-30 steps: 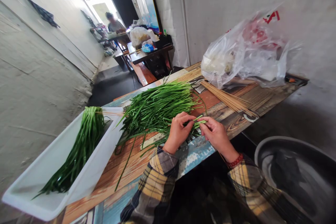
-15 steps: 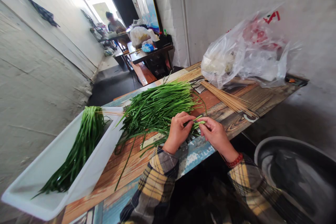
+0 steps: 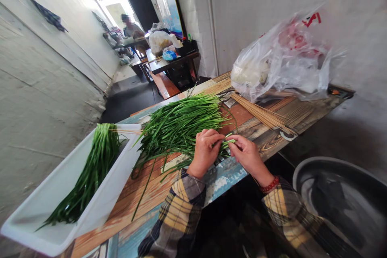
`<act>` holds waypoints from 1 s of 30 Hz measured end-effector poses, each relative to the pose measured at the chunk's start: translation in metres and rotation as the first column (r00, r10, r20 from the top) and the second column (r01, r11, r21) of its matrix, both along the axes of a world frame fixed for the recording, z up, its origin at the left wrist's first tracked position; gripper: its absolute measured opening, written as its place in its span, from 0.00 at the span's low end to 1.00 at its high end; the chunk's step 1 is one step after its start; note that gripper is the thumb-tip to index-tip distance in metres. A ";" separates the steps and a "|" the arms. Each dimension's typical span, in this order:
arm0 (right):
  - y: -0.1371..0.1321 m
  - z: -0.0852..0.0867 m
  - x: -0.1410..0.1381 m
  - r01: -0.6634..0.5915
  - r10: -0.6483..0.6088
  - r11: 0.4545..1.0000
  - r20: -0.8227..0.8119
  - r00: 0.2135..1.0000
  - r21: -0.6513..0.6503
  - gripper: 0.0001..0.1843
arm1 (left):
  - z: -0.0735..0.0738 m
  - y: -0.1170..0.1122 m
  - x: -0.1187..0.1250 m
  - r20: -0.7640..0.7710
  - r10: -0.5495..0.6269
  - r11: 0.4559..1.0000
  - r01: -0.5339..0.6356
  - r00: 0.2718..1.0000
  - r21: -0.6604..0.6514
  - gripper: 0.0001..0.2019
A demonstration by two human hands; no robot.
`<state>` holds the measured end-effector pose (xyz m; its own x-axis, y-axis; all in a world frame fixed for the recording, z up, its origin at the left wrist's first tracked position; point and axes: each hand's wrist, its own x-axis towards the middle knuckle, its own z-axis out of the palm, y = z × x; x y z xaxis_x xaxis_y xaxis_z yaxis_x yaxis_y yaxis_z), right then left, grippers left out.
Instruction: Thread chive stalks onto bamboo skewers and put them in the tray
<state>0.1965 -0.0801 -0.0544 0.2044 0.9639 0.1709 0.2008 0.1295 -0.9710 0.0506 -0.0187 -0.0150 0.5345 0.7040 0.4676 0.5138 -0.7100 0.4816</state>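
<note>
My left hand and my right hand meet at the table's near edge, fingers pinched on the pale stem ends of a few garlic chives. The rest of those stems is partly hidden behind my left hand. Just beyond lies a large loose pile of garlic chives, pale ends to the right. In a white tray on the left, more chives hang folded over thin sticks that rest on the rim. Bamboo skewers lie bunched to the right of the pile.
A clear plastic bag with red print stands at the table's far right against the wall. Below right is a dark basin. Farther back, a person sits near another table bearing bags.
Almost nothing differs. Both hands stay at the same spot with the chive stems, their fingers shifted only very slightly.
</note>
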 end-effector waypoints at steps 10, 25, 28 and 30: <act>-0.002 0.004 -0.001 -0.002 0.004 1.000 -0.063 0.998 0.019 0.23 | -0.001 -0.002 0.001 0.006 0.024 1.000 -0.024 1.000 -0.017 0.06; -0.001 -0.002 0.000 0.025 -0.024 0.999 -0.026 0.999 0.037 0.13 | 0.001 -0.002 0.003 0.027 -0.026 0.994 0.029 0.999 -0.102 0.07; -0.001 -0.002 0.000 0.027 -0.026 0.999 -0.021 0.999 0.028 0.11 | 0.002 -0.003 0.003 -0.005 -0.053 0.992 0.052 0.999 -0.111 0.07; -0.001 -0.001 0.000 0.035 -0.035 0.999 -0.019 0.999 0.018 0.10 | 0.003 -0.003 0.002 -0.031 -0.082 0.989 0.078 0.996 -0.122 0.07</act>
<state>0.1965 -0.0810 -0.0557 0.2413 0.9528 0.1843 0.1875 0.1406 -0.9721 0.0526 -0.0213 -0.0124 0.6063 0.7086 0.3611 0.4762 -0.6871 0.5488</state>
